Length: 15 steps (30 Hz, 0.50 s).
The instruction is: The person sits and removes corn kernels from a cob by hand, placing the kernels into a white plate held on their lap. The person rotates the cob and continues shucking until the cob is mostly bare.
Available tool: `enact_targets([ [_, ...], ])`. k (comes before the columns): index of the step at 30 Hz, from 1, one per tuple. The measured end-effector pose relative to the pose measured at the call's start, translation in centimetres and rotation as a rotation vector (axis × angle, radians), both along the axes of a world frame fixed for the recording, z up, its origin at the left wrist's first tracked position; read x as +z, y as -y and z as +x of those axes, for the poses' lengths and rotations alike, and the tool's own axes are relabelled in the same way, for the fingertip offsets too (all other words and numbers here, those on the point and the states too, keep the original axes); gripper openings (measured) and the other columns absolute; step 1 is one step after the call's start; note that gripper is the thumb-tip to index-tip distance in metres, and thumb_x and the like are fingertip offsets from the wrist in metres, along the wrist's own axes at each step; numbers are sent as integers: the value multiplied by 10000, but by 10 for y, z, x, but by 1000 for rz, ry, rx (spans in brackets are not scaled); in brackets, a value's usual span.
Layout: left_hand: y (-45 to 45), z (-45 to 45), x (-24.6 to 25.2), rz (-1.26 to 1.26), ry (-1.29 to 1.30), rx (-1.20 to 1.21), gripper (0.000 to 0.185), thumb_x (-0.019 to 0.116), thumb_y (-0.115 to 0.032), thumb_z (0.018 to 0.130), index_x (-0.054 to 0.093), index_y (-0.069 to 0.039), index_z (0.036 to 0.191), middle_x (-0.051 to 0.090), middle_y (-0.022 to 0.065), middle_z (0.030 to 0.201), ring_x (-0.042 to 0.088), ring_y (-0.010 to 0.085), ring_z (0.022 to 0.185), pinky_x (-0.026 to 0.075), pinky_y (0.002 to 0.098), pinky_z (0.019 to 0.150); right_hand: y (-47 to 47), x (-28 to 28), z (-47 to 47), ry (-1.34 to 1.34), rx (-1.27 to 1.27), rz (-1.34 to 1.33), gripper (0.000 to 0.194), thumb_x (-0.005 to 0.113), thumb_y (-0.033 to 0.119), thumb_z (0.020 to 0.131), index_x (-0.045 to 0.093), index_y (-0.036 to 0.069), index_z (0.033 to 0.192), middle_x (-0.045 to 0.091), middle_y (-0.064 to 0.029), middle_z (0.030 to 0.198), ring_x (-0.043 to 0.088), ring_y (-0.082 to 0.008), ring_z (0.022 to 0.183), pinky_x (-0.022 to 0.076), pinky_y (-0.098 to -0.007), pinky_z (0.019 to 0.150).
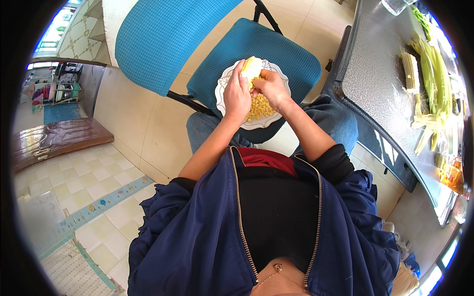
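An ear of corn (251,67), partly stripped of its kernels, is tilted above a white scalloped plate (221,97). My left hand (238,90) grips it along its left side. Bent fingers of my right hand (272,87) press against the lower right part of the ear; whether they hold a loose kernel is hidden. Under both hands a heap of yellow corn kernels (260,108) lies on the plate. The plate rests on the seat of a blue padded chair (296,66), just beyond my knees.
On the grey table (374,63) to the right lie a bare corncob (410,74) and green corn husks (433,74). Near them stand a clear glass container (395,5) and an amber bottle (451,174). The chair's backrest (163,40) rises at the left. A brown door (63,140) is farther left.
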State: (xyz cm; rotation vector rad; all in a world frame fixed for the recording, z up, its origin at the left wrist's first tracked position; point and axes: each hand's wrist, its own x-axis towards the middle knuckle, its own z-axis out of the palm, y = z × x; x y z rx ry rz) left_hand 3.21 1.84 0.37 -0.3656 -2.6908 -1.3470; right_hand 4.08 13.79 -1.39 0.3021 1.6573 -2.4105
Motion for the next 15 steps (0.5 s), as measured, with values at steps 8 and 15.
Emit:
enact_targets([
  [8, 4, -4, 1, 25, 47, 10, 386, 295, -286, 1001, 468, -97, 1290, 590, 160, 1170, 584, 341, 1036, 464, 389, 866, -1, 3, 0, 42, 6, -114, 220, 560, 98, 813, 576, -53, 972, 610, -111, 874, 595, -168, 722, 477, -258, 630],
  [15, 5, -1, -4, 44, 49, -22, 378, 321, -277, 999, 457, -92, 1299, 560, 157, 1222, 565, 326, 1077, 453, 376, 889, -1, -2, 0, -1, 8, -65, 206, 536, 55, 810, 582, -59, 975, 617, -113, 849, 594, -164, 705, 476, -255, 623],
])
